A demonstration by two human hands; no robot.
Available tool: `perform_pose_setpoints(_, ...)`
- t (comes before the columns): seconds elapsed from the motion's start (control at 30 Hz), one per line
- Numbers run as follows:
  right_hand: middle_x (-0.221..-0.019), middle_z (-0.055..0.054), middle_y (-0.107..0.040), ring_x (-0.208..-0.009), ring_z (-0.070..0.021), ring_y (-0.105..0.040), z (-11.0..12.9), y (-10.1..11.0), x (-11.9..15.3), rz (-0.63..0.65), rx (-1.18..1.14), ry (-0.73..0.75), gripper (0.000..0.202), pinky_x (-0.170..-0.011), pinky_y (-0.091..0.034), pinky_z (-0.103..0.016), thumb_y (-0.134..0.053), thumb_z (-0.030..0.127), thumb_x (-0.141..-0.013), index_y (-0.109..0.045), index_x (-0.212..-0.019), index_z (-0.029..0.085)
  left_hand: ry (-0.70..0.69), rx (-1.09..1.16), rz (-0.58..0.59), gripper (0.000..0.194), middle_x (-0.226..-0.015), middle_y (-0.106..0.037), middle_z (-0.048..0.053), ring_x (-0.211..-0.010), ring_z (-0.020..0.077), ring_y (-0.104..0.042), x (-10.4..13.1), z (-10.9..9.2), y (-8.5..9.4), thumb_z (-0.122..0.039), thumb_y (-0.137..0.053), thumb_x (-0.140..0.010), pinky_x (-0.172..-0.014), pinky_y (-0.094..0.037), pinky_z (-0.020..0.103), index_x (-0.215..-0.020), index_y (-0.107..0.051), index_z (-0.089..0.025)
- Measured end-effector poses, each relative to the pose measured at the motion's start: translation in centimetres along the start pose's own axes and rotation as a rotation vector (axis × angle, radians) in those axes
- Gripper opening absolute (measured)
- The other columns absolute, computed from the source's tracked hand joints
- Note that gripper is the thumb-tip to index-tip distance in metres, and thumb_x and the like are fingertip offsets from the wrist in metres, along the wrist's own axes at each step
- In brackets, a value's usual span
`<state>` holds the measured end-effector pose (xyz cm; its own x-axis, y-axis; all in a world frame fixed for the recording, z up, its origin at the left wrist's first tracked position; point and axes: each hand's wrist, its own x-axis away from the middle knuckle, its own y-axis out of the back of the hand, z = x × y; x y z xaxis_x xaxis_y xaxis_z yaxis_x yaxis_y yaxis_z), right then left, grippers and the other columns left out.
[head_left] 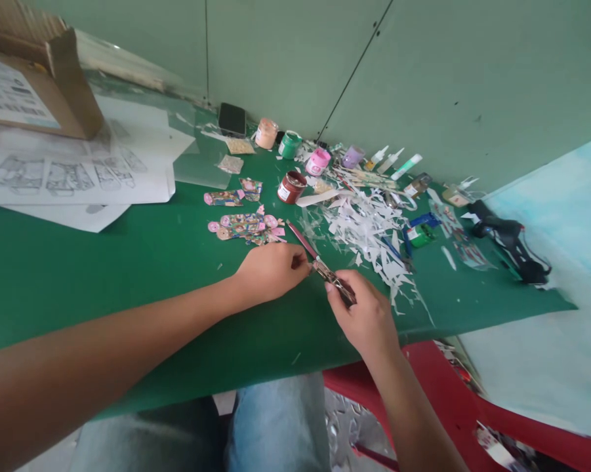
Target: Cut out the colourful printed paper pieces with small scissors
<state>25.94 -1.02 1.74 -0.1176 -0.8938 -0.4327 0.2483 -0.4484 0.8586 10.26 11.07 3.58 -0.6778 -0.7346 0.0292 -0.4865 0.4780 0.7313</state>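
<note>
My right hand [366, 311] is closed around a small shiny metal tool [338, 286], perhaps a nail clipper, tilted up and to the left. My left hand [274, 270] is curled in a pinch at the tool's far end. What sits between its fingertips is too small to make out. A dark pink pen-like stick [302, 240] lies on the table just beyond both hands. Just past the left hand is a cluster of printed cut-out figures [246, 226] in pink and brown. Two more small cut-out pieces [225, 198] lie behind them.
White paper scraps [361, 226] are heaped right of centre on the green table [177, 262]. Paint jars, including a brown one [292, 187], and glue bottles line the wall. Printed sheets [147, 187] and a cardboard box [73, 98] are left. A red chair [433, 387] stands below right.
</note>
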Motion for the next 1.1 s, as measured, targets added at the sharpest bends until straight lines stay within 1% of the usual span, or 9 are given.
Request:
perform_pose_setpoints(0.2, -0.08, -0.004, -0.069, -0.069, -0.0161, -0.066, 1.1, 0.3, 0.4, -0.063, 0.007, 0.053, 0.014, -0.064, -0.048, -0.025, -0.049, 0.028, -0.094, -0.062, -0.095, 0.022, -0.055, 0.177, -0.032, 0.02, -0.057, -0.057, -0.004, -0.053, 0.0112, -0.05, 0.0, 0.3, -0.3, -0.025, -0.052, -0.082, -0.053, -0.032, 0.025, -0.063, -0.054, -0.02)
perform_pose_setpoints(0.27, -0.08, -0.004, -0.069, -0.069, -0.0163, -0.066, 1.3, 0.4, 0.5, -0.072, 0.003, 0.043, 0.015, -0.064, -0.049, -0.026, -0.049, 0.029, -0.094, -0.062, -0.096, 0.022, -0.07, 0.219, -0.036, 0.022, -0.056, -0.055, -0.004, -0.052, 0.0107, -0.049, -0.1, 0.6, -0.6, -0.027, -0.052, -0.083, -0.051, -0.031, 0.024, -0.063, -0.054, -0.019)
perform_pose_setpoints(0.47, -0.08, -0.006, -0.071, -0.068, -0.0191, -0.067, 0.0, 1.2, 0.2, -0.123, 0.028, -0.15, 0.019, -0.062, -0.05, -0.028, -0.052, 0.038, -0.091, -0.061, -0.094, 0.022, -0.126, 0.601, 0.011, 0.028, -0.059, -0.056, -0.002, -0.053, 0.0102, -0.051, -0.7, 1.2, -0.9, -0.037, -0.053, -0.089, -0.053, -0.039, 0.022, -0.07, -0.056, -0.018)
perform_pose_setpoints(0.6, -0.076, -0.004, -0.07, -0.065, -0.0187, -0.067, -0.9, 1.5, 0.2, -0.111, -0.069, -0.201, 0.021, -0.062, -0.051, -0.028, -0.055, 0.041, -0.088, -0.06, -0.092, 0.021, -0.117, 0.604, -0.026, 0.03, -0.058, -0.053, -0.003, -0.054, 0.0099, -0.049, -0.7, 0.8, -0.5, -0.033, -0.051, -0.091, -0.053, -0.037, 0.023, -0.065, -0.053, -0.017)
perform_pose_setpoints(0.73, -0.076, -0.003, -0.071, -0.067, -0.0177, -0.068, -0.7, 1.4, 0.4, -0.058, -0.21, -0.277, 0.02, -0.062, -0.052, -0.027, -0.055, 0.041, -0.088, -0.059, -0.091, 0.022, -0.113, 0.593, -0.049, 0.027, -0.06, -0.055, -0.002, -0.055, 0.01, -0.05, -0.7, 0.6, -0.2, -0.031, -0.052, -0.09, -0.053, -0.038, 0.023, -0.067, -0.055, -0.017)
perform_pose_setpoints(0.83, -0.08, -0.004, -0.072, -0.07, -0.0178, -0.069, -0.5, 1.2, 0.5, -0.036, -0.267, -0.308, 0.021, -0.062, -0.052, -0.026, -0.055, 0.042, -0.088, -0.06, -0.092, 0.021, -0.135, 0.655, -0.062, 0.02, -0.063, -0.056, -0.002, -0.055, 0.0095, -0.051, -0.9, 0.7, -0.2, -0.029, -0.057, -0.087, -0.054, -0.04, 0.023, -0.071, -0.055, -0.017)
perform_pose_setpoints(0.93, -0.082, -0.005, -0.072, -0.071, -0.0182, -0.069, -0.4, 1.2, 0.6, -0.027, -0.27, -0.305, 0.021, -0.063, -0.052, -0.027, -0.056, 0.041, -0.088, -0.06, -0.092, 0.021, -0.144, 0.756, -0.058, 0.009, -0.069, -0.057, -0.002, -0.059, 0.0092, -0.054, -1.0, 0.8, -0.2, -0.023, -0.06, -0.084, -0.057, -0.045, 0.022, -0.09, -0.057, -0.016)
perform_pose_setpoints(1.03, -0.079, -0.004, -0.072, -0.068, -0.0174, -0.068, -0.3, 1.5, 0.6, 0.016, -0.255, -0.275, 0.02, -0.063, -0.052, -0.026, -0.055, 0.04, -0.088, -0.06, -0.092, 0.022, -0.132, 0.86, -0.041, 0.027, -0.072, -0.057, -0.003, -0.063, 0.0096, -0.057, -1.1, 0.8, -0.3, -0.02, -0.06, -0.084, -0.057, -0.049, 0.021, -0.111, -0.054, -0.016)
perform_pose_setpoints(1.1, -0.077, -0.003, -0.071, -0.066, -0.017, -0.067, -0.2, 1.6, 0.6, 0.052, -0.215, -0.245, 0.019, -0.063, -0.051, -0.026, -0.054, 0.04, -0.088, -0.061, -0.09, 0.022, -0.14, 0.897, -0.041, 0.023, -0.073, -0.056, -0.002, -0.062, 0.0092, -0.058, -1.1, 0.9, -0.3, -0.021, -0.061, -0.084, -0.054, -0.049, 0.02, -0.105, -0.055, -0.017)
